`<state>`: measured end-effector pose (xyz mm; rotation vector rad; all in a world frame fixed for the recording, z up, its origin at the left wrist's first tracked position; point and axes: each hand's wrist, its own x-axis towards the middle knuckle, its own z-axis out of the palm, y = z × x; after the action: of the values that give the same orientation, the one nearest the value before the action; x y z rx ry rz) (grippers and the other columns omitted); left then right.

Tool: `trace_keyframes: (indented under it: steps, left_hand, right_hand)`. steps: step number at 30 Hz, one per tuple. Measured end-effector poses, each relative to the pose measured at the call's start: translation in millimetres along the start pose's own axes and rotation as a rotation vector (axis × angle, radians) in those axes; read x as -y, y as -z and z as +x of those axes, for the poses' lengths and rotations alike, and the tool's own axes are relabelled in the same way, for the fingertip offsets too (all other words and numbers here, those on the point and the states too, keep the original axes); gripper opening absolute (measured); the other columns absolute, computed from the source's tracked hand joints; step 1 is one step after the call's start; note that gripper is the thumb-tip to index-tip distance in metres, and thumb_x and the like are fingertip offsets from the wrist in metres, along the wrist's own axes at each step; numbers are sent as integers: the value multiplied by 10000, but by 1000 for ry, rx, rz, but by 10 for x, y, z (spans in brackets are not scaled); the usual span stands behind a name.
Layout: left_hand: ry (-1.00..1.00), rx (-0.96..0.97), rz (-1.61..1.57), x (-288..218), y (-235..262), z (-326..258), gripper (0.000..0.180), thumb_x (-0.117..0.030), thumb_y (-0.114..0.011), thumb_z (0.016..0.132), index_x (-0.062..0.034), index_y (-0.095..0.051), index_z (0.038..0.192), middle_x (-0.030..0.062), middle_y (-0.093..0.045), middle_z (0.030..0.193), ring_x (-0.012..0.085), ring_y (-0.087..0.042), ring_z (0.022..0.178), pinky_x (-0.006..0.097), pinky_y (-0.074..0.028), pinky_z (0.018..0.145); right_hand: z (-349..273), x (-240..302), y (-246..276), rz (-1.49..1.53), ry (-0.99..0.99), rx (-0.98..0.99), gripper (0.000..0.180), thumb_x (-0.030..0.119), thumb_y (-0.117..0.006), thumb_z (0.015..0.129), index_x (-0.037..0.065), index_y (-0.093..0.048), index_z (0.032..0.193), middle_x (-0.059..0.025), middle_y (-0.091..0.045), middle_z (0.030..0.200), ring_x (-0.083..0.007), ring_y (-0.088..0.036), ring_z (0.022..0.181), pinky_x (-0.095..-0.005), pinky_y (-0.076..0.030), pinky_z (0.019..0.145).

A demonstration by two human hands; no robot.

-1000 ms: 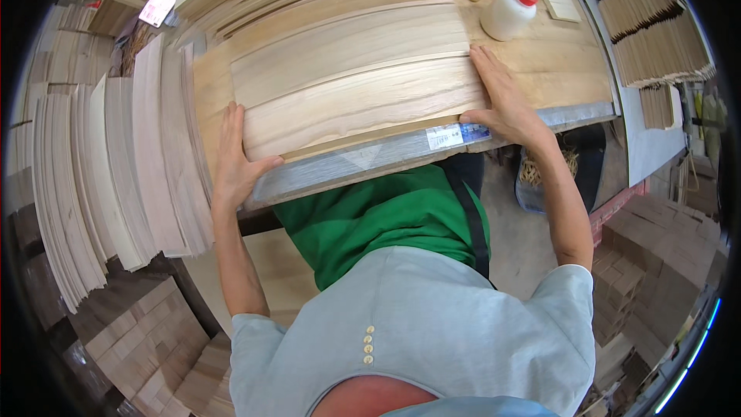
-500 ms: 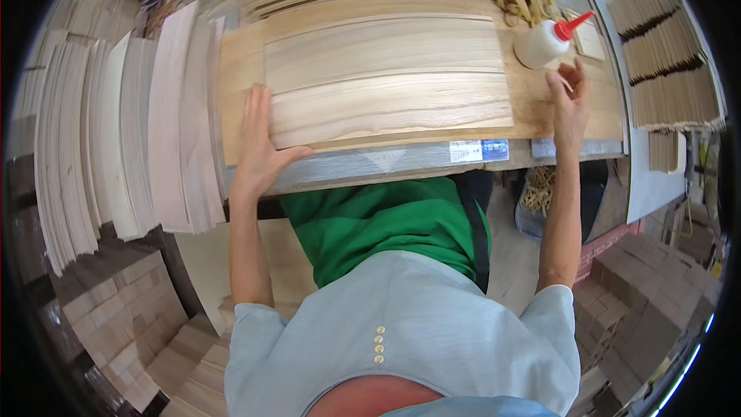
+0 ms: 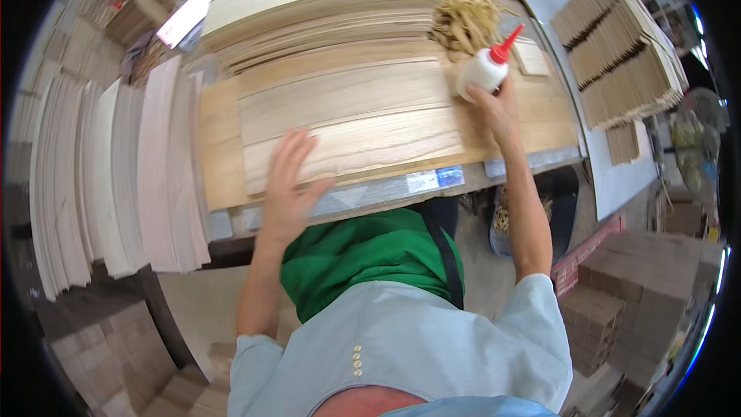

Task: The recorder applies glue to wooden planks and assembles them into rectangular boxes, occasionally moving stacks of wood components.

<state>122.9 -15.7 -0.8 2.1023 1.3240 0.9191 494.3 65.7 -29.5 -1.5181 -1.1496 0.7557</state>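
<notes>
Two hands: both over the veneer sheets (image 3: 347, 120) on the desk (image 3: 370, 193).
Left hand (image 3: 289, 181): fingers spread flat, gripping nothing, at seven o'clock on the sheets.
Right hand (image 3: 494, 112): fingers touching the glue bottle (image 3: 482, 69), grip unclear.
Glue bottle: white, red-tipped, at two o'clock beside tangled shavings (image 3: 463, 19).

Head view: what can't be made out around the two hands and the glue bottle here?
- Right hand: whether it grips the glue bottle or only touches it; its fingers lie behind the bottle's base.
- Left hand: motion-blurred, so its contact with the wood sheet is unclear.
- Tan bundle behind the bottle: too small to identify.
- Bench edge: partly hidden by the person's green apron.
</notes>
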Motion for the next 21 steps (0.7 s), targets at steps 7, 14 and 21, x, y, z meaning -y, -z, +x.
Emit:
trace_keyframes:
  steps: [7,14,21]
  left_hand:
    - [204,38,-1107,-636,-749,620,654,-170,-764,767,-14,-437,1311,115,-527,1227,191,-513,1139,337,-440,943]
    - [303,-168,-1499,-601,-831,689,405,-122,-725,788,5,-540,1125,69,-624,983,144,-604,924,292,-515,805]
    - [330,-284,-1566,-508,-713,675,363,-169,-724,803,-9,-539,1072,76,-621,939,139,-610,855,273,-519,740]
  right_hand:
    - [-746,865,-400,-423,479,501,707,36,-730,691,31,-428,1330,-98,-486,1173,-202,-527,1040,-358,-446,899]
    - [-994,587,-804,705,-37,349,777,153,-748,759,44,-327,1402,-107,-481,1275,-257,-471,1204,-395,-372,1034]
    - [-1089,562,-1327,1381,-302,291,560,277,-681,858,12,-443,1291,-122,-508,1289,-259,-443,1236,-416,-301,1108]
